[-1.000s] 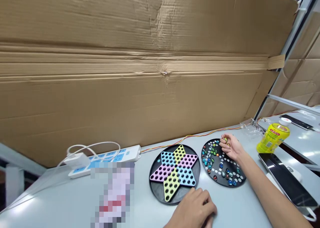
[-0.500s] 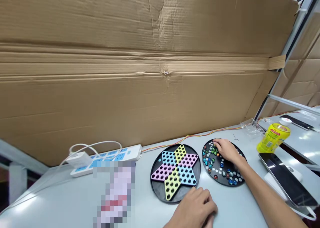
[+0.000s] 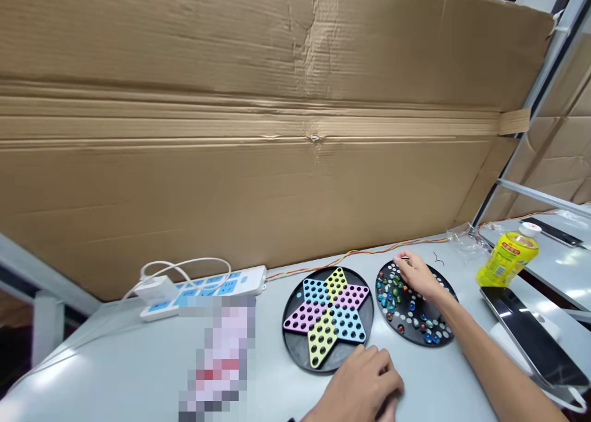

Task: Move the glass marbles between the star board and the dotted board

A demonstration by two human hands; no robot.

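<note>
My right hand (image 3: 418, 275) is over the upper edge of a round black tray (image 3: 429, 340), thumb and fingertips pinched together; whatever sits between them is too small to make out. Loose glass marbles (image 3: 390, 303) in green, blue, red and clear lie across that tray among pale round spots. To its left lies a round Chinese checkers board (image 3: 295, 349) with a yellow, pink and blue star full of holes. My left hand (image 3: 362, 385) rests on the table by the board's lower right edge, fingers curled in, and its palm is hidden.
A yellow drink bottle (image 3: 508, 259) and a black phone (image 3: 530, 332) on a white object stand at the right. A white power strip (image 3: 247, 282) with a plugged charger (image 3: 154, 289) lies at back left. A cardboard wall (image 3: 231, 206) closes the rear.
My right hand has risen slightly off the marbles at the tray's upper edge, fingertips still together. My left hand has stayed in place. The view has shifted slightly.
</note>
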